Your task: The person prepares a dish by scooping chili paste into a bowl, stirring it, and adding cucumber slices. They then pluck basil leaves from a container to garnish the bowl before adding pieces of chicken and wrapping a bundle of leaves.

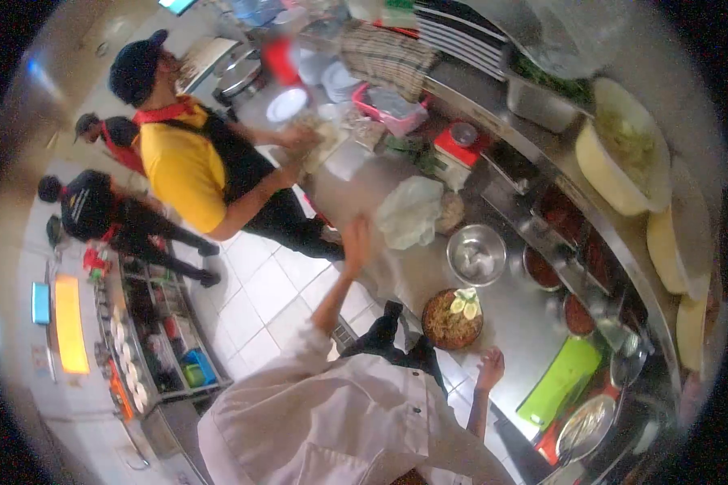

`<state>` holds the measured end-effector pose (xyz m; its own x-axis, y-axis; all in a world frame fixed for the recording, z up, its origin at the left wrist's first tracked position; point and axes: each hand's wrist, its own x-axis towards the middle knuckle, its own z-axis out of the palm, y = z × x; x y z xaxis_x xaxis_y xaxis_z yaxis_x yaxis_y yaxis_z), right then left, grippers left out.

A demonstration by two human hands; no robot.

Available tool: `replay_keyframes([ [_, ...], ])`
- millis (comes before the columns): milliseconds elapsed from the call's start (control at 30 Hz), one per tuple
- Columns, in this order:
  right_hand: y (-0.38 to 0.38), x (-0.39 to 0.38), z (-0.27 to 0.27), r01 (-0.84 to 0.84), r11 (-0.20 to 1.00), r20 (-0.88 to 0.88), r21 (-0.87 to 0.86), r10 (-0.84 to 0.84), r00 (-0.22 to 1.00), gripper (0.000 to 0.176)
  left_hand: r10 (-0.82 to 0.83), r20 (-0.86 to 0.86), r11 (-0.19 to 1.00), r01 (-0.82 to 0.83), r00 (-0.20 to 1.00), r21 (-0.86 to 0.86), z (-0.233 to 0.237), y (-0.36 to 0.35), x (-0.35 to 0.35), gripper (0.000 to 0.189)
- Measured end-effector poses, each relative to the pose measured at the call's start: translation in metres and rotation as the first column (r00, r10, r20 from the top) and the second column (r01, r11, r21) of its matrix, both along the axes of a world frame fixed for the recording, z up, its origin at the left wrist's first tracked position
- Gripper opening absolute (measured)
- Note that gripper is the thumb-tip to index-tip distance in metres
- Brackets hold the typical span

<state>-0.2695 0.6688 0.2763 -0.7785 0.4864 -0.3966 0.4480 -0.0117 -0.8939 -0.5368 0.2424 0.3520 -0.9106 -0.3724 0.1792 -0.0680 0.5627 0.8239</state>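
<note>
My left hand is raised over the near edge of the steel counter, close to a crumpled pale plastic bag. Motion blurs its fingers, so its grip cannot be made out. At the counter's edge, my right hand has loosely curled fingers, slightly apart, with nothing visible in them. Just beyond it sits a round dish of brownish food, with pale egg-like slices at its rim. A steel bowl with whitish contents stands between that dish and a small red scale.
A co-worker in a yellow shirt handles something at the counter's far left. Two more people stand behind. A green board and a foil-like covered dish lie right. Cream tubs line the shelf; stocked shelving stands left.
</note>
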Motion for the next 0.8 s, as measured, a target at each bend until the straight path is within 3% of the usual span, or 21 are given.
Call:
replay_keyframes([
  [33, 0.017, 0.002, -0.047, -0.034, 0.978, -0.073, -0.207, 0.02, 0.997, 0.041, 0.051, 0.12, 0.999, -0.05, 0.991, -0.011, -0.033, -0.01, 0.044, 0.046],
  [67, 0.034, 0.004, -0.093, -0.07, 0.907, -0.129, -0.415, 0.017, 0.992, 0.046, 0.06, 0.211, 0.997, -0.047, 0.976, -0.067, -0.018, -0.003, 0.096, 0.041],
  [100, 0.05, 0.006, -0.137, -0.101, 0.798, -0.157, -0.595, 0.009, 0.988, 0.05, 0.056, 0.277, 0.981, -0.002, 0.959, -0.192, -0.07, -0.021, 0.148, 0.041],
  [133, 0.045, -0.007, -0.113, -0.13, 0.796, -0.173, -0.592, 0.032, 0.984, 0.05, -0.139, 0.367, 0.964, 0.21, 0.92, -0.163, -0.143, -0.057, 0.214, 0.051],
  [167, 0.037, -0.024, -0.08, 0.026, 0.754, 0.008, -0.657, -0.027, 1.0, 0.047, -0.158, 0.889, 0.697, 0.687, 0.429, -0.207, -0.162, -0.075, 0.256, 0.05],
  [200, 0.027, -0.045, -0.051, 0.183, 0.703, 0.192, -0.687, -0.068, 0.979, 0.045, -0.206, 0.937, 0.694, 0.717, 0.281, -0.062, -0.179, -0.085, 0.323, 0.05],
  [233, 0.038, -0.049, -0.071, 0.134, 0.637, 0.159, -0.759, -0.017, 0.987, 0.05, -0.206, 0.954, 0.772, 0.636, 0.217, 0.022, -0.185, -0.093, 0.378, 0.049],
  [267, 0.057, -0.058, -0.126, -0.169, 0.308, -0.151, -0.936, 0.08, 0.985, 0.051, -0.205, 0.963, 0.847, 0.524, 0.174, 0.086, -0.181, -0.102, 0.421, 0.049],
  [300, 0.076, -0.066, -0.178, -0.429, -0.086, -0.437, -0.899, 0.133, 0.89, 0.051, -0.197, 0.966, 0.907, 0.405, 0.165, 0.115, -0.173, -0.106, 0.446, 0.049],
  [333, 0.054, -0.065, -0.126, -0.345, 0.397, -0.273, -0.85, 0.227, 0.935, 0.059, -0.186, 0.969, 0.949, 0.284, 0.165, 0.134, -0.169, -0.112, 0.465, 0.048],
  [367, 0.023, -0.067, -0.05, -0.231, 0.759, 0.013, -0.609, 0.3, 0.954, 0.07, -0.17, 0.971, 0.976, 0.162, 0.168, 0.143, -0.165, -0.118, 0.483, 0.048],
  [467, 0.014, -0.059, -0.039, -0.205, 0.762, -0.007, -0.614, 0.255, 0.967, 0.065, -0.131, 0.961, 0.987, -0.062, 0.241, 0.15, -0.164, -0.139, 0.499, 0.047],
  [533, 0.009, -0.049, -0.034, -0.252, 0.651, -0.115, -0.716, 0.247, 0.962, 0.061, -0.106, 0.943, 0.973, -0.164, 0.316, 0.164, -0.169, -0.156, 0.502, 0.046],
  [567, 0.005, -0.047, -0.035, -0.261, 0.656, -0.114, -0.709, 0.258, 0.959, 0.061, -0.094, 0.929, 0.962, -0.206, 0.359, 0.177, -0.174, -0.165, 0.502, 0.046],
  [667, 0.002, -0.038, -0.046, -0.223, 0.698, -0.111, -0.681, 0.203, 0.973, 0.06, -0.101, 0.885, 0.941, -0.246, 0.454, 0.233, -0.188, -0.202, 0.499, 0.045],
  [733, -0.006, -0.031, -0.05, -0.346, 0.631, -0.291, -0.694, 0.193, 0.937, 0.054, -0.128, 0.86, 0.934, -0.231, 0.494, 0.272, -0.201, -0.234, 0.496, 0.044],
  [800, -0.007, -0.03, -0.075, -0.29, 0.668, -0.279, -0.685, 0.128, 0.952, 0.052, -0.163, 0.846, 0.935, -0.194, 0.508, 0.297, -0.213, -0.276, 0.501, 0.044],
])
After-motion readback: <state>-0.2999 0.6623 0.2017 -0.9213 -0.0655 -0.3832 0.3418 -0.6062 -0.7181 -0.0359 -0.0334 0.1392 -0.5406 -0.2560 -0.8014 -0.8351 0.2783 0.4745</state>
